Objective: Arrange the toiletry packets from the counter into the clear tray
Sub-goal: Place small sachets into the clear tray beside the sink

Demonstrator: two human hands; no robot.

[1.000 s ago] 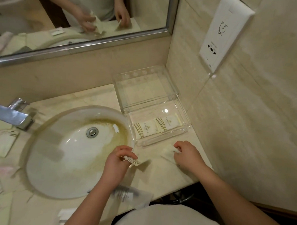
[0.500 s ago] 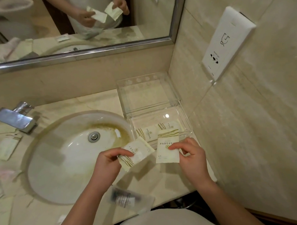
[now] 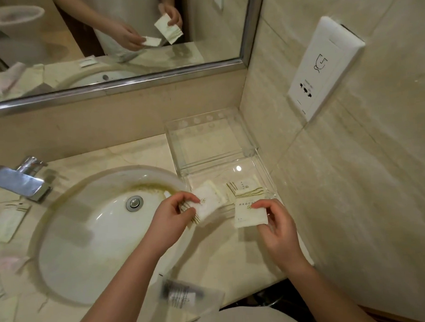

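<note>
Now my left hand (image 3: pixel 171 215) and right hand (image 3: pixel 274 222) each pinch a packet (image 3: pixel 207 205) just before the clear tray (image 3: pixel 260 163); next I lay both flat inside.

I pinch a cream packet (image 3: pixel 207 205) with gold stripes in my left hand (image 3: pixel 170 217), tilted over the clear tray (image 3: pixel 266 176) at its near-left corner. My right hand (image 3: pixel 277 222) pinches a second packet (image 3: pixel 250 214) upright at the front rim. Two more packets (image 3: pixel 245 183) lie flat inside
</note>
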